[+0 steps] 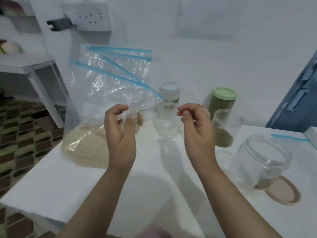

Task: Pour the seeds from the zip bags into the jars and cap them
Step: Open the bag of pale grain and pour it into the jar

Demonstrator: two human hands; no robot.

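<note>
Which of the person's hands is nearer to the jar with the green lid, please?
The right hand: it is raised just left of the green-lidded jar. The left hand is farther left, by the zip bag of pale seeds.

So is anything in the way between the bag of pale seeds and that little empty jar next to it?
Nothing visible blocks it. The zip bag of pale seeds sits just left of the small empty jar, whose mouth is open. The left hand holds the bag's plastic; the right hand hovers right of the jar, not over its mouth.
</note>
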